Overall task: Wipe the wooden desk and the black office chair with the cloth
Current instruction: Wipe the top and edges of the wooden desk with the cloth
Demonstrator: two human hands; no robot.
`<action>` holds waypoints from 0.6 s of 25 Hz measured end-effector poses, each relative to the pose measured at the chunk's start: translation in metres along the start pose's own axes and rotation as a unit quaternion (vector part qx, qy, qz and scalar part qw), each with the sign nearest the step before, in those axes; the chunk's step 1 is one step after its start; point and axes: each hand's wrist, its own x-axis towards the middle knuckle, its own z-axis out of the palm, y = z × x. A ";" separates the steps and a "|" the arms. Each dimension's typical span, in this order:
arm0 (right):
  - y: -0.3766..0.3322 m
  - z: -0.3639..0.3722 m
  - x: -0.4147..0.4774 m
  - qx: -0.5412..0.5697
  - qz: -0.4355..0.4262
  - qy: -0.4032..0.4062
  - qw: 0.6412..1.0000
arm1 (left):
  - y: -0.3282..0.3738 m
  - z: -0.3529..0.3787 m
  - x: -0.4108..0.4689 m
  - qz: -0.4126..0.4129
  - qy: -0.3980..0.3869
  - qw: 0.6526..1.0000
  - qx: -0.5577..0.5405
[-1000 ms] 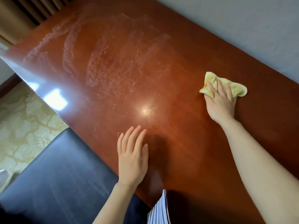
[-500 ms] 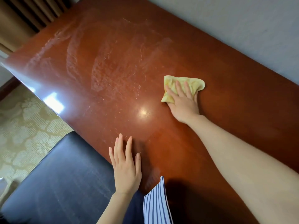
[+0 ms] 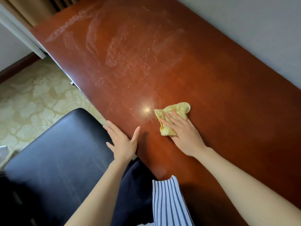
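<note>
While right hand (image 3: 184,136) presses cloth (image 3: 176,109) flat-fingered on desk (image 3: 219,82), left hand (image 3: 122,143) seemingly rests splayed.

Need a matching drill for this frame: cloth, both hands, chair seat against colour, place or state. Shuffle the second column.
Things
1. cloth
2. left hand
3. right hand
4. office chair seat

Descriptions
A. fingers straight, pressing down on the cloth
B. black, beside the near edge of the desk
C. yellow, crumpled on the desktop
D. at the desk's near edge, fingers spread, holding nothing

Pairs: 1-C, 2-D, 3-A, 4-B
</note>
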 end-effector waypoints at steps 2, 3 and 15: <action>0.008 -0.003 -0.018 0.018 -0.015 -0.017 1.000 | 0.003 -0.003 0.001 -0.020 -0.042 0.998 -0.031; 0.016 -0.006 -0.025 0.009 -0.024 -0.025 0.999 | 0.005 -0.005 0.003 -0.027 -0.059 0.998 -0.026; 0.048 -0.055 0.059 0.031 0.126 0.004 0.992 | 0.000 -0.016 0.001 0.041 -0.008 0.965 0.260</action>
